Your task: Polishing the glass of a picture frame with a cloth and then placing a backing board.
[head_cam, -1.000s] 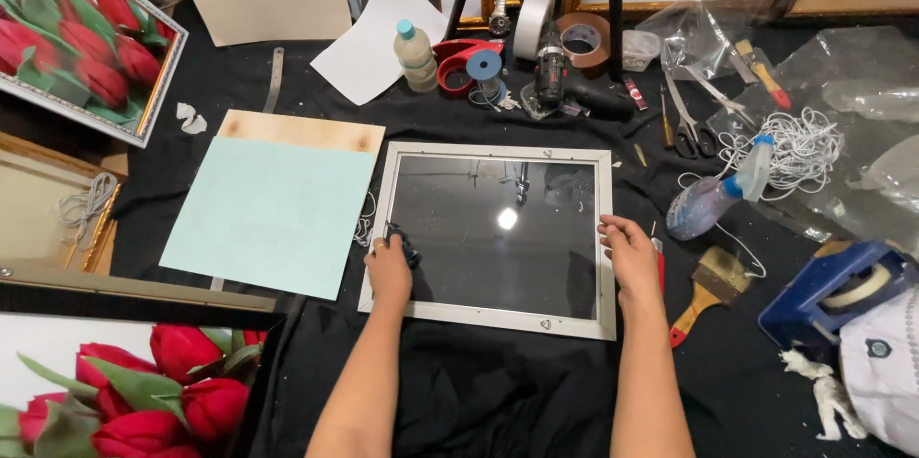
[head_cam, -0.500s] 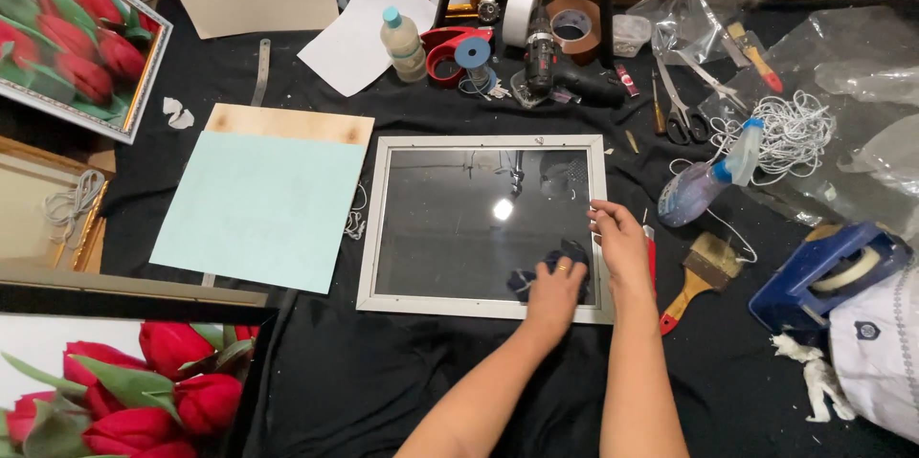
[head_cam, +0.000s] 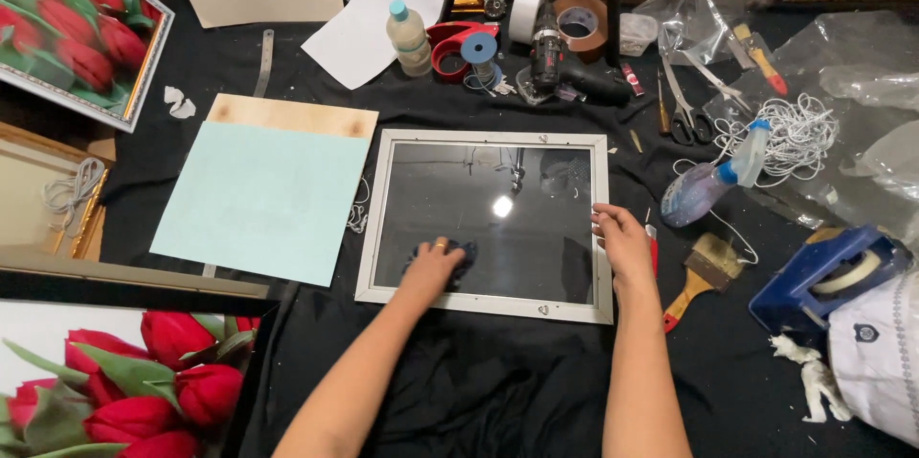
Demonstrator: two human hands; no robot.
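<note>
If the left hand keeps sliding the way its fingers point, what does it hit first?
The left hand, on a dark cloth, points up and slightly right across the glass. The glass looks free, so it would probably first meet the top rail of the white frame; the exact heading is hard to judge.

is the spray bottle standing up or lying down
Lying down: the spray bottle rests on its side on the black cloth, nozzle pointing up-right toward the white string.
</note>
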